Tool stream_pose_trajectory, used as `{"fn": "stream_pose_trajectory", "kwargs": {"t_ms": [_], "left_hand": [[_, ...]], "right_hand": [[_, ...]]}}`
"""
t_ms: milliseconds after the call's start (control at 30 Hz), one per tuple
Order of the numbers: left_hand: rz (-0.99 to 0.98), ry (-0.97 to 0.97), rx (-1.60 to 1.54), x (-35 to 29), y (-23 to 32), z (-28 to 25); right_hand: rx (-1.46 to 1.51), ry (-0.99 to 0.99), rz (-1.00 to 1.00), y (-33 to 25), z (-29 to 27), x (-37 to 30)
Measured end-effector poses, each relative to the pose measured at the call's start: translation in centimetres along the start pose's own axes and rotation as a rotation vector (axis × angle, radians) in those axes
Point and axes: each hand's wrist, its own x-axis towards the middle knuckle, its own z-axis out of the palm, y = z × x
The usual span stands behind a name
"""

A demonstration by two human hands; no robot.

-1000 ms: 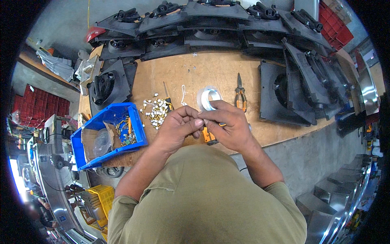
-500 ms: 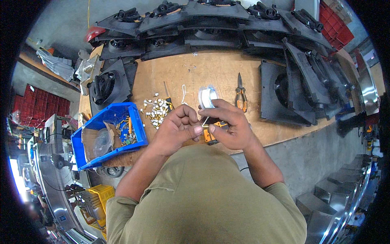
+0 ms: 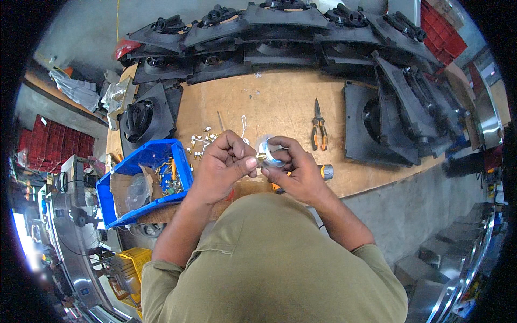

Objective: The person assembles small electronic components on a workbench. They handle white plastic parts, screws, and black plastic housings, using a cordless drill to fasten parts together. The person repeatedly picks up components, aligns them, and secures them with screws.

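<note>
Between the thumb and fingertips of my left hand (image 3: 223,167) is a small brass fitting (image 3: 262,156), mostly covered by the fingers. Close beside it, my right hand (image 3: 298,169) has curled fingers around a shiny white roll of tape (image 3: 269,149). The two hands nearly meet over the front of the wooden table (image 3: 291,86). Behind my left hand lies a pile of small brass pieces with white ends (image 3: 198,142), partly hidden. An orange and black tool (image 3: 326,171) shows from beneath my right hand.
Pliers (image 3: 319,126) lie right of the hands; a white looped strip (image 3: 244,124) and a screwdriver shaft (image 3: 219,119) lie behind them. A blue bin (image 3: 121,215) of small brass parts stands left. Black panels (image 3: 285,54) line the back, with more panels (image 3: 358,124) right.
The white roll has come nearer and is now at my right fingers. A brass fitting shows at my left fingertips, where a thin white strip was before. My left hand covers more of the pile.
</note>
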Motion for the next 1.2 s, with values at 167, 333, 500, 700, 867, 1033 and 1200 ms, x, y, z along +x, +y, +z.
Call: {"fn": "stream_pose_trajectory", "kwargs": {"t_ms": [167,333,500,700,867,1033,1200], "left_hand": [[0.017,0.066,0.062,0.8,-0.8,-0.7],[0.056,0.097,0.092,1.1,-1.9,-0.9],[0.169,0.185,0.180,1.3,-2.7,-0.9],[0.210,0.229,0.770,0.8,-1.6,-0.2],[0.274,0.052,1.168,0.0,-0.5,0.5],[0.254,0.048,0.962,-0.5,-0.6,1.1],[0.205,0.020,0.736,-1.2,-0.4,1.3]], "right_hand": [[0.127,-0.020,0.085,0.3,0.4,0.0],[0.037,-0.079,0.149,0.2,-0.1,0.0],[0.135,-0.116,0.181,-0.8,0.2,-1.1],[0.512,-0.187,0.260,-3.1,-0.6,-2.1],[0.606,-0.242,0.208,-4.1,-2.0,-1.7],[0.734,-0.341,0.116,-3.3,-3.1,-0.3],[0.700,-0.413,0.105,-2.9,-3.6,0.9]]}}
